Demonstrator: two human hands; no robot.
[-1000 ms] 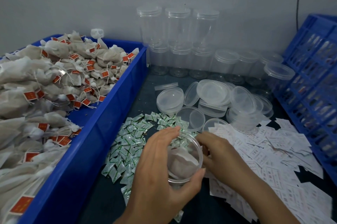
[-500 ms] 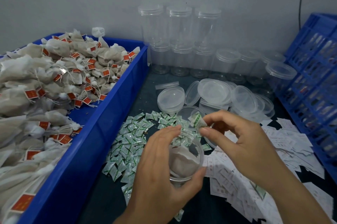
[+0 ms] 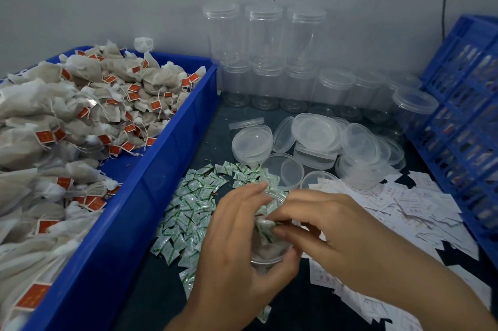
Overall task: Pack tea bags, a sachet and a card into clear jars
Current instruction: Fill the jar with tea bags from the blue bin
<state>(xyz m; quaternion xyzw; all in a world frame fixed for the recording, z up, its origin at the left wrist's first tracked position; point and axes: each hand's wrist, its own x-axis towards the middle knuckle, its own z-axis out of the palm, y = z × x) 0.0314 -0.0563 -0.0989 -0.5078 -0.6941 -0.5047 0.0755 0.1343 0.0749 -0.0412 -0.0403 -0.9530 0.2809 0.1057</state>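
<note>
1. Jar (image 3: 265, 260): clear, open, gripped by the left hand (image 3: 234, 244) with fingers (image 3: 249, 191) curled round its wall; a tea bag is already inside.
2. Sachet (image 3: 265, 228): pinched by the right hand (image 3: 336, 228) at the jar's mouth.
3. Step in hand is likely the sachet drop. Next: let go, then reach right of the jar to the cards (image 3: 404, 204) and pick one.
4. Left of the jar: sachet pile (image 3: 194, 206) on the table (image 3: 151, 301); further left, tea bags (image 3: 80, 104) in a blue bin (image 3: 151, 168).
5. Behind the jar: loose lids (image 3: 318, 136) and empty jars (image 3: 264, 34).
6. Change: half a second ago the sachet was held just above and behind the jar; now it is down in the mouth.
</note>
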